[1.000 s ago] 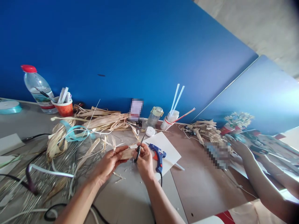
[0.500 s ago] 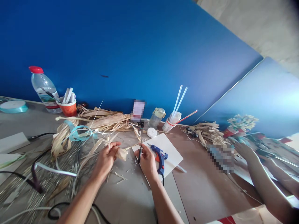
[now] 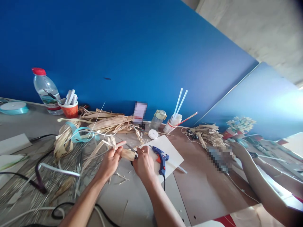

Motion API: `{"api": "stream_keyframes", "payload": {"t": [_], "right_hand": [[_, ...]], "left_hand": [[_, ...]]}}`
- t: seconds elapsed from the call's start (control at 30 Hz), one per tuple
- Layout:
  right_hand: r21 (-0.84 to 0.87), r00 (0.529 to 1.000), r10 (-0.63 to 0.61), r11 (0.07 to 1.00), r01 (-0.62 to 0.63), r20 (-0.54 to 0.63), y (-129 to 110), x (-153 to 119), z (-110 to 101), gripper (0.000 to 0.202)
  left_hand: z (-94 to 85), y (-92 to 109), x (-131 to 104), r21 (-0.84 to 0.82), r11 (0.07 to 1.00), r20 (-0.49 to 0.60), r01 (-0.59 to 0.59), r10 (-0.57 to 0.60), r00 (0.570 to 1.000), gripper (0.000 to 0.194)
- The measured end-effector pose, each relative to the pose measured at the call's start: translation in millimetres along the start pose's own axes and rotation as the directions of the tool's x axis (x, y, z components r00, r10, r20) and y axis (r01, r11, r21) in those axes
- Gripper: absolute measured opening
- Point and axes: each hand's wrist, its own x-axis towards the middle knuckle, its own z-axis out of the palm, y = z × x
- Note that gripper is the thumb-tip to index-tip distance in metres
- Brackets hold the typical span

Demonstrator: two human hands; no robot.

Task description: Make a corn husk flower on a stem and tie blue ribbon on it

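Observation:
Between my two hands is a small piece of pale dried husk (image 3: 128, 154). My left hand (image 3: 110, 160) pinches its left end, with the index finger stretched to the right. My right hand (image 3: 144, 162) is closed on dark-handled scissors (image 3: 133, 160), whose thin blades point up and left at the husk's right end. A blue glue gun (image 3: 162, 158) lies on a white card (image 3: 175, 154) just right of my right hand. Long dried husks (image 3: 111, 122) are piled behind my hands, with a light blue ribbon (image 3: 80, 134) to their left.
Many thin wires (image 3: 54, 170) and cables spread at the left. Along the blue wall stand a bottle (image 3: 47, 91), an orange cup (image 3: 69, 109), a glass jar (image 3: 157, 119) and a white cup (image 3: 169, 126) with glue sticks. Another person's arms (image 3: 255, 176) reach in at the right.
My right hand has moved slightly left, and the scissors have swung from upright to tilted left, against the husk piece. My left index finger has stretched out further.

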Motion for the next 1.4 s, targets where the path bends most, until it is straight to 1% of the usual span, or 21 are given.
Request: {"api": "stream_keyframes", "payload": {"t": [0.07,0.13,0.23,0.33,0.4,0.47,0.53,0.6,0.63,0.67,0.73,0.8,0.83,0.9,0.97,1.03,1.1,1.2,1.27,1.33,1.4], "right_hand": [[-0.065,0.999,0.019,0.998,-0.016,0.036,-5.9,3.2,1.0,0.033],[-0.065,0.996,0.015,0.998,-0.010,0.086,-9.0,6.6,4.8,0.035],[0.049,0.987,-0.051,0.998,0.044,0.152,-5.6,12.0,10.2,0.043],[0.249,0.977,-0.123,0.966,0.077,0.175,5.3,18.6,8.3,0.037],[0.424,0.986,-0.089,0.905,0.022,0.141,12.9,22.4,2.8,0.034],[0.589,0.992,-0.060,0.808,-0.015,0.107,17.8,23.5,-3.5,0.032],[0.680,0.988,-0.102,0.733,-0.003,0.114,18.8,21.3,-7.7,0.034],[0.700,0.966,-0.183,0.714,0.001,0.185,16.3,17.5,-8.4,0.030],[0.700,0.951,-0.205,0.714,-0.016,0.231,14.2,15.8,-7.4,0.028],[0.712,0.946,-0.205,0.701,-0.037,0.251,11.9,14.6,-5.8,0.026],[0.762,0.963,-0.160,0.644,-0.066,0.219,7.6,14.1,-1.5,0.025],[0.827,0.991,-0.062,0.559,-0.066,0.121,4.2,15.2,3.0,0.026],[0.858,0.997,-0.016,0.510,-0.060,0.079,2.8,15.9,5.2,0.026],[0.906,0.998,0.046,0.420,-0.052,0.036,0.0,16.3,9.3,0.029],[0.938,0.996,0.084,0.344,-0.044,0.016,-3.2,15.3,13.1,0.030],[0.946,0.996,0.093,0.322,-0.036,0.006,-6.6,13.7,16.8,0.031],[0.949,0.995,0.100,0.315,-0.031,-0.001,-9.2,12.4,20.2,0.030],[0.958,0.996,0.092,0.282,-0.045,0.019,-10.6,11.3,24.3,0.028],[0.973,0.997,0.067,0.221,-0.063,0.049,-10.2,10.8,25.7,0.026],[0.988,0.996,0.031,0.128,-0.089,0.086,-9.8,10.1,26.2,0.026],[0.992,0.993,0.005,0.019,-0.122,0.122,-10.0,9.5,25.9,0.027]], "left_hand": [[-0.4,-1.5,0.8,0.007,1.000,0.004,-0.004,0.004,1.000,0.030],[-2.0,-4.2,2.4,0.052,0.998,0.012,-0.022,0.021,1.000,0.029],[-4.5,-8.6,4.7,0.146,0.987,0.032,-0.062,0.058,0.998,0.033],[-4.7,-10.1,5.5,0.219,0.973,0.023,-0.072,0.069,0.997,0.038],[-3.1,-8.2,4.4,0.236,0.970,0.009,-0.061,0.060,0.998,0.041],[-1.1,-4.7,2.0,0.231,0.972,0.015,-0.047,0.044,0.999,0.043],[0.8,-1.3,-0.9,0.220,0.975,0.070,-0.033,0.018,0.997,0.042],[1.9,-0.3,-2.8,0.206,0.979,0.158,-0.015,-0.018,0.987,0.041],[2.1,-1.1,-3.0,0.200,0.980,0.189,-0.005,-0.033,0.981,0.041],[2.2,-2.7,-2.6,0.193,0.981,0.195,0.004,-0.042,0.980,0.041],[2.2,-7.5,-0.5,0.159,0.987,0.136,0.017,-0.039,0.990,0.041],[2.6,-11.8,1.5,0.069,0.997,0.046,0.028,-0.031,0.998,0.037],[3.2,-12.9,1.9,0.018,0.999,0.028,0.040,-0.041,0.999,0.035],[5.5,-12.2,0.9,-0.054,0.996,0.035,0.074,-0.072,0.997,0.032],[8.6,-7.9,-1.7,-0.056,0.992,0.058,0.113,-0.110,0.992,0.031],[11.6,-1.9,-4.1,-0.042,0.991,0.063,0.130,-0.127,0.990,0.029],[13.5,3.3,-5.0,0.005,0.987,0.114,0.160,-0.160,0.981,0.029],[13.7,5.8,-4.1,-0.034,0.978,0.151,0.206,-0.199,0.968,0.031],[13.1,4.5,-3.7,-0.073,0.968,0.181,0.239,-0.222,0.958,0.030],[13.0,3.8,-4.2,-0.115,0.959,0.201,0.260,-0.234,0.951,0.030],[13.8,5.6,-5.7,-0.185,0.945,0.195,0.271,-0.235,0.952,0.031]]}}
